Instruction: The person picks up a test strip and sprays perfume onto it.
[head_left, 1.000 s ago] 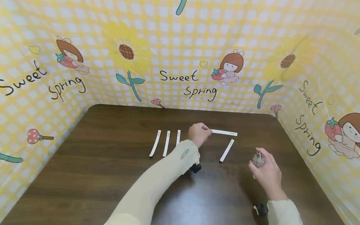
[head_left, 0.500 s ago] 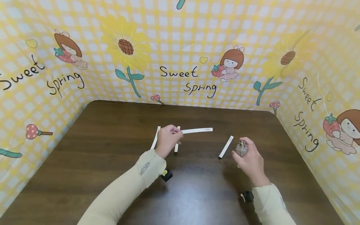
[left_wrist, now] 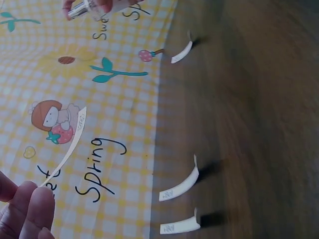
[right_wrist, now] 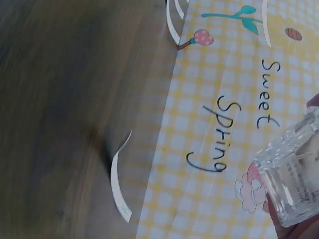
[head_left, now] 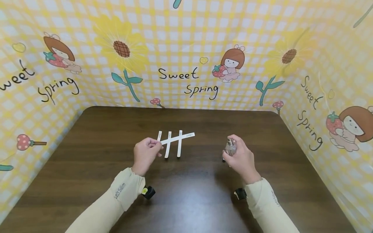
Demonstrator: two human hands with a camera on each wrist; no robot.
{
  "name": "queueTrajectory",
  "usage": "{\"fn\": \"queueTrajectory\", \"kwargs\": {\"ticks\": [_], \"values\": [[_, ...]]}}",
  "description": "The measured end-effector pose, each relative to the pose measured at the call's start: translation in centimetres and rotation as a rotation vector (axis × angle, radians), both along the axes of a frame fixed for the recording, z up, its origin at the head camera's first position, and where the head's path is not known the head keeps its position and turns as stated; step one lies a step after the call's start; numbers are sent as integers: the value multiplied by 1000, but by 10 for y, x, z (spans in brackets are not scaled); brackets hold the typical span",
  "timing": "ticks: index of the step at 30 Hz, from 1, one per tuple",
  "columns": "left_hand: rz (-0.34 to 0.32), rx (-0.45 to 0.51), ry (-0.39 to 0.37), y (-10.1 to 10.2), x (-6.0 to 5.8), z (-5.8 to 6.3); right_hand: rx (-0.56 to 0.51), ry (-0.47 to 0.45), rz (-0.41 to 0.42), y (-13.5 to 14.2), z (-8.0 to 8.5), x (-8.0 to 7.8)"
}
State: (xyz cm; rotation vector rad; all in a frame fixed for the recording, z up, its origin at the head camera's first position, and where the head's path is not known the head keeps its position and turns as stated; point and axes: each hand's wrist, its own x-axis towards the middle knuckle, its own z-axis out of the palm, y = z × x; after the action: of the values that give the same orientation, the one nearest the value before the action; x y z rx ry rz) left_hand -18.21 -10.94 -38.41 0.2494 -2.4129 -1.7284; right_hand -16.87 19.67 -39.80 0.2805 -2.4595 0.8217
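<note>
My left hand [head_left: 147, 156] pinches one end of a white perfume test strip [head_left: 182, 137], held level above the table and pointing right. Behind it in the head view, other test strips lie side by side: one near my fingers, a middle strip [head_left: 167, 147] and a right one [head_left: 179, 147]. A clear glass perfume bottle [head_left: 231, 148] is gripped in my right hand [head_left: 241, 159], its silver spray top upward and a finger near it. Another strip [right_wrist: 116, 186] lies by the right hand, mostly hidden in the head view; its ends curl up.
A dark brown wooden table [head_left: 192, 200] spreads beneath both hands. Yellow checked cloth [head_left: 175, 42] with printed flowers and figures walls the back and sides. Black wrist cameras [head_left: 149, 193] hang below both sleeves.
My left hand has moved left with the test strip, from near the lone right strip to the row at left. My right hand has carried the perfume bottle leftward, over the lone strip.
</note>
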Motion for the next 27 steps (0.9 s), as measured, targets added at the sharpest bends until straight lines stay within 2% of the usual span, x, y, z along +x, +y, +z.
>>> {"fn": "queueTrajectory", "kwargs": {"ticks": [5,12,21,27], "values": [[-3,-6,-6,-4,5,-2,4,34,13,-12,-2,-1],[-17,-6,-8,-1,10,0,-13,136,77,-23,-9,-3],[-39,-11,16,3,12,3,5,207,75,-23,-11,-4],[-52,-70,48,5,12,2,64,295,93,-20,-14,-5]]}}
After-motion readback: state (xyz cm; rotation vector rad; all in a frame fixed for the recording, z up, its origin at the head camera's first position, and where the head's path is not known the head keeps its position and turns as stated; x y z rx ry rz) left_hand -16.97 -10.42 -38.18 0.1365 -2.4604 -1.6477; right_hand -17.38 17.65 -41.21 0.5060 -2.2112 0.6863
